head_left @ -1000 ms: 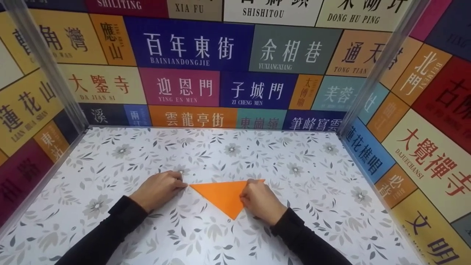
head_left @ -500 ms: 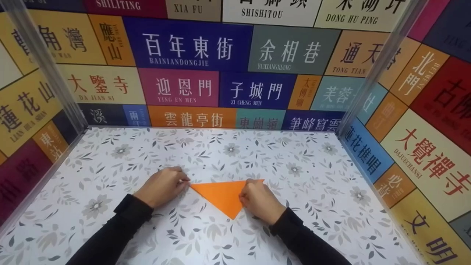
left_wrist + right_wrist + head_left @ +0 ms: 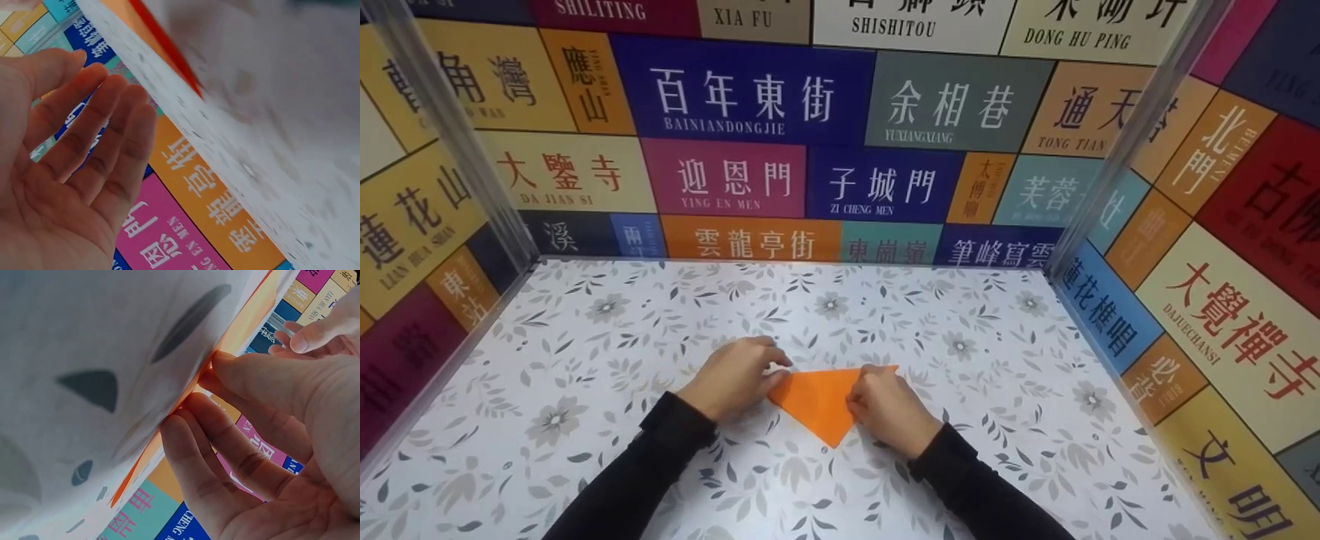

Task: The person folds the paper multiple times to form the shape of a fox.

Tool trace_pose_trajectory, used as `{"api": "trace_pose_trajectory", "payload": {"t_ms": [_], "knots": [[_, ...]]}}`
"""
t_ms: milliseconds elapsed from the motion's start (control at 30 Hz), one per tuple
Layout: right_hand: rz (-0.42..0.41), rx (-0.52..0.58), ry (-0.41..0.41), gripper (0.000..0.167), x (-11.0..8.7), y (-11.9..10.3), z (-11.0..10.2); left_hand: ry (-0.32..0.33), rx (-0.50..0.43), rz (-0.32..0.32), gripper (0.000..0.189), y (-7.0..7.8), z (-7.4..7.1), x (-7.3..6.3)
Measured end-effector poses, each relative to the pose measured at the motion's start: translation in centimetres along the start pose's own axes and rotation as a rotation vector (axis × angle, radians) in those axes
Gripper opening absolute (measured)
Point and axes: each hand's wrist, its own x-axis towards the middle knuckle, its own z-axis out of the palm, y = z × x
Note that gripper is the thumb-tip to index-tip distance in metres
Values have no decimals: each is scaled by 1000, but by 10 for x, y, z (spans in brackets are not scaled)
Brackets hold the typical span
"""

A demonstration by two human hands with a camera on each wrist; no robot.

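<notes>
A folded sheet of orange paper (image 3: 816, 405) lies on the table, with one corner pointing towards me and a small tip showing beyond my right hand. My right hand (image 3: 891, 409) holds the paper down at its right part. In the right wrist view its thumb (image 3: 242, 368) and bent fingers (image 3: 183, 444) bring their tips together on the orange surface. My left hand (image 3: 739, 379) is over the left end of the paper and hides that corner. Seen from the left wrist, its fingers (image 3: 95, 135) are loosely bent, and nothing is held between them.
The table (image 3: 607, 465) has a white cover printed with grey leaves and flowers. Panels of coloured blocks with Chinese lettering (image 3: 750, 90) stand at the back and both sides. Clear strips (image 3: 472, 150) run up the two back corners.
My left hand has moved right, from beside the paper's left corner to over it, and now covers that end. The right hand and the paper have stayed in place.
</notes>
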Motion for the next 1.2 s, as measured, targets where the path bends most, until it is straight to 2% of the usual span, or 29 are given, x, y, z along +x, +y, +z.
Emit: {"api": "trace_pose_trajectory", "payload": {"t_ms": [100, 133, 367, 600, 700, 900, 1200], "knots": [[-10, -4, 6, 17, 0, 0, 1, -28, -4, -4, 15, 10, 5, 6], [-16, -6, 9, 17, 0, 1, 1, -45, 6, -33, 14, 27, -3, 8], [-39, -9, 22, 16, 3, 1, 1, -70, 11, -93, 14, 46, 8, 16], [-11, -9, 2, 14, 1, 1, 0, -113, 6, -183, 23, 47, 14, 15], [-11, -5, -3, 14, 0, 1, 1, -126, 23, -198, 28, 46, 18, 12], [-1, -15, -6, 13, 0, 2, 3, -133, 49, -183, 37, 45, 25, 12], [3, -31, 25, 13, -1, 1, 1, -116, 69, -153, 34, 43, 26, 15]]}}
